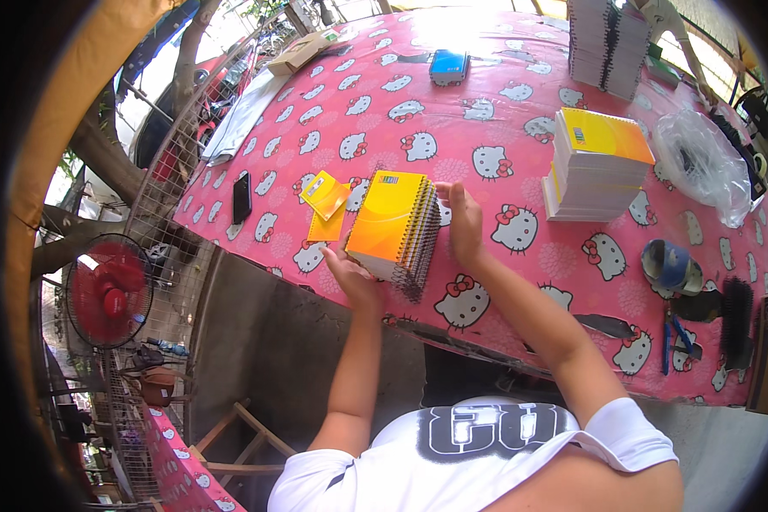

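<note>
The desk point(486, 128) fills the upper picture from ten to three o'clock, draped in a pink cartoon-cat cloth. At two o'clock I see a tall block of yellow-covered pads point(597, 166), with a crumpled clear plastic bag point(700, 162) just beyond it at three o'clock. At the centre, near the desk's front edge, sits the stack of spiral notebooks point(394, 230), orange-yellow covers up, wire bindings facing the right side. My left hand point(354, 277) is at seven o'clock of the stack, fingers curled up against its near lower corner, touching it. My right hand point(462, 224) stands flat and upright at three o'clock of the stack, fingers pressed together, just beside the wire bindings; I cannot tell whether it quite touches them. I judge the stack fairly heavy for its size, stiff as a block yet apt to slide apart layer by layer, since the covers look smooth; the coils could snag each other. The safest hold looks like both palms squeezing opposite sides low down, never the top cover alone. Two small yellow booklets point(326, 205) lie at nine o'clock of the stack, and a black phone point(241, 196) lies farther out the same way.
</note>
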The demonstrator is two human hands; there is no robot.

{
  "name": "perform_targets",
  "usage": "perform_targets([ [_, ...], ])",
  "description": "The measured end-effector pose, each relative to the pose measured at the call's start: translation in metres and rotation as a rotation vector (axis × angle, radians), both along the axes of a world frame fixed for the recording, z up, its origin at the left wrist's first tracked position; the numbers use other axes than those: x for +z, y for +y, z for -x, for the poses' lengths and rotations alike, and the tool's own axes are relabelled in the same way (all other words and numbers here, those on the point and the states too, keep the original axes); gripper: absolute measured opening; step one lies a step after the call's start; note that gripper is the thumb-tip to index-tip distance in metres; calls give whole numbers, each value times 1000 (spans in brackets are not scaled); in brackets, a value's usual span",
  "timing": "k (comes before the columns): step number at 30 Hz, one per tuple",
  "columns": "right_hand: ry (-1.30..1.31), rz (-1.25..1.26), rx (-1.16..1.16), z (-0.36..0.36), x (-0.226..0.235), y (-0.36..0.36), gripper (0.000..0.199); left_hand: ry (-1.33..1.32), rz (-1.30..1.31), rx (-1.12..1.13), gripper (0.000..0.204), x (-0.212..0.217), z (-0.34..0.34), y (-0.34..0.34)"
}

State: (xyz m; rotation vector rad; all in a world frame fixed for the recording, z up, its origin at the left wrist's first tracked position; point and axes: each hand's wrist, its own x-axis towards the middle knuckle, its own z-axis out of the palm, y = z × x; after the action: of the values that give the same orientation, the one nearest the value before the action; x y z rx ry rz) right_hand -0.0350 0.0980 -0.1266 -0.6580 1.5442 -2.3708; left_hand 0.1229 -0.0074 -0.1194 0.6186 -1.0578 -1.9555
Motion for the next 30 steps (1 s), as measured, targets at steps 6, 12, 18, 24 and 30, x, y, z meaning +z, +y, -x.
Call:
perform_targets([
  [6,-188,64,-7,7,6,-34,59,116,-114,325,66,16,30,41],
  [12,-141,55,31,10,-3,-39,57,-69,-71,562,67,24,38,49],
  [18,-76,87,35,7,16,-34,52,-12,157,634,69,31,38,48],
  [24,607,73,-208,5,67,36,43,-347,537,922,45,56,3,30],
  [30,666,-70,-645,81,143,207,52,326,752,172,37,123,23,105],
])
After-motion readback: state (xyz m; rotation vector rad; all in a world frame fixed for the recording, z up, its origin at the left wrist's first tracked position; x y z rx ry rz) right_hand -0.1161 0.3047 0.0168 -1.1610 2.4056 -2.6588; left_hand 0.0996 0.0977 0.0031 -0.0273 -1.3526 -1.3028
